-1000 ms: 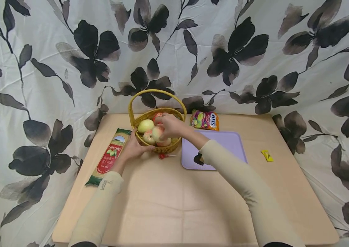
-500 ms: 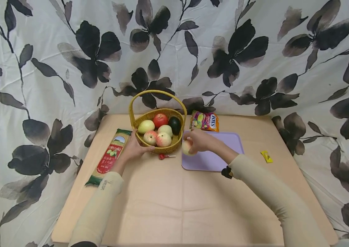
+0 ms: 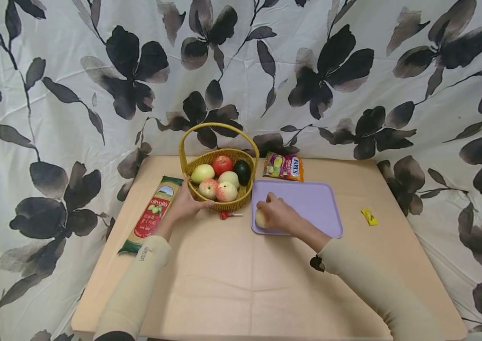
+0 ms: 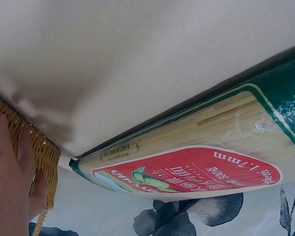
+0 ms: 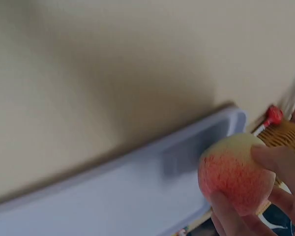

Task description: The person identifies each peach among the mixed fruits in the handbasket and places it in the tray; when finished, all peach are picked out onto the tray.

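Observation:
My right hand grips a peach, red-flushed on a pale skin, low over the front left corner of a lilac tray. The thumb and fingers are around the fruit in the right wrist view. On the left, my left hand rests against a yellow wicker basket, its fingers laid straight along the woven wall. Inside the basket are two more peaches, a red round fruit, a dark green avocado-like fruit and pale green fruits.
Left of the basket lies a spaghetti pack, under my left forearm in part. A red lollipop is before the basket. Behind the tray sits a candy bag, and a small yellow packet lies at the right. A floral curtain hangs behind the table.
My right hand has lifted the peach out of the basket and carried it right and toward me, down over the tray's front left corner. The left hand has stayed at the basket.

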A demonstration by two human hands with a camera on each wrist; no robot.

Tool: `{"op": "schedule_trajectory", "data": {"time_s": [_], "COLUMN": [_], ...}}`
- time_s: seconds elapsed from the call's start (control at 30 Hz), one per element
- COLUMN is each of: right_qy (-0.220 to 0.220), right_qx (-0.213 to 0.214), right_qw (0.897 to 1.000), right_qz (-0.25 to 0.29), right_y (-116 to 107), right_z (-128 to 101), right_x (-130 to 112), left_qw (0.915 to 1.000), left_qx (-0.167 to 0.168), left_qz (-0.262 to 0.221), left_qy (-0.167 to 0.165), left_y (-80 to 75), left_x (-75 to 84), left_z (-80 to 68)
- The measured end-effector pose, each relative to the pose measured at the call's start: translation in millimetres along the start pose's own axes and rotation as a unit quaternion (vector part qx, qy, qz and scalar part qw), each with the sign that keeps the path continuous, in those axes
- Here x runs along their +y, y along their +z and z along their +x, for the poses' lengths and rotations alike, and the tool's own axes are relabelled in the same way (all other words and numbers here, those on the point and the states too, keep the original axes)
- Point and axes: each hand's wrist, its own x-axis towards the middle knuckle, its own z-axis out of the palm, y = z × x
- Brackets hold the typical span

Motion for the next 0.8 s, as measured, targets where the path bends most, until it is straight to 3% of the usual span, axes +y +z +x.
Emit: {"op": "schedule_trajectory", "data": {"time_s": [0.3,0.8], "right_qy": [0.027,0.036], "right_qx": [-0.01,-0.047], "right_qw": [0.999,0.998], "right_qz": [-0.033,0.003], "right_y": [9,-5], "right_z": [3,7], "right_x": [-11,-21], "left_qw": [1.0,1.0], "left_qx": [-0.001,-0.001], "left_qz": [-0.005,-0.001], "left_qy": [0.002,-0.001], "left_y": [-0.3,-0.6], "left_x": [1.6,2.1], "left_z": [0.7,-0.2]}}
